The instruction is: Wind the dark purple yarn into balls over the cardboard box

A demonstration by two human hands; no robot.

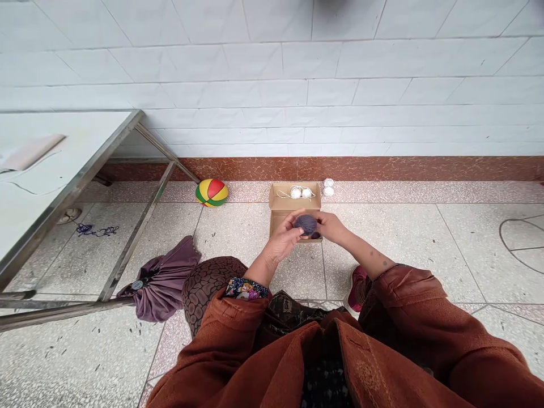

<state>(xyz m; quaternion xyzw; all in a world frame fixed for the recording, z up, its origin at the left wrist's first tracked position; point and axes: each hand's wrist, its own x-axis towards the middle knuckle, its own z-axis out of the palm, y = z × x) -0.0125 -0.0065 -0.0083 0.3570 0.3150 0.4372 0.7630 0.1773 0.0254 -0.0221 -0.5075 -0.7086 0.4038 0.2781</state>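
The left hand [285, 239] is gripping a dark yarn ball [306, 224], its fingers curling behind and its thumb pressing the near left side. The right hand [330, 225] is meeting the ball's right edge with bent fingers; I cannot tell whether it is pinching the ball or a strand. Both hands are hovering over the near part of an open cardboard box [274, 221], so the held ball is hanging above it. Beneath the right hand, another dark ball [315, 235] is showing inside, partly hidden.

In the box's far half, two white yarn balls [296, 192] are lying side by side, loose strands trailing around them. Just right of the box, two more white balls [328, 187] are sitting on the floor [391, 249], one farther than the other.

Farther left, a red, yellow and green ball [211, 192] is resting near the wall [272, 73]. Nearer on the left, a bundle of purple fabric [159, 277] is lying beside a metal-framed table [91, 133]. Tangled blue yarn [97, 230] is lying on the floor beneath the table, while a pale pinkish item [34, 153] is resting on top. Near the person, a dark red shoe [356, 290] is peeking out below the right forearm.
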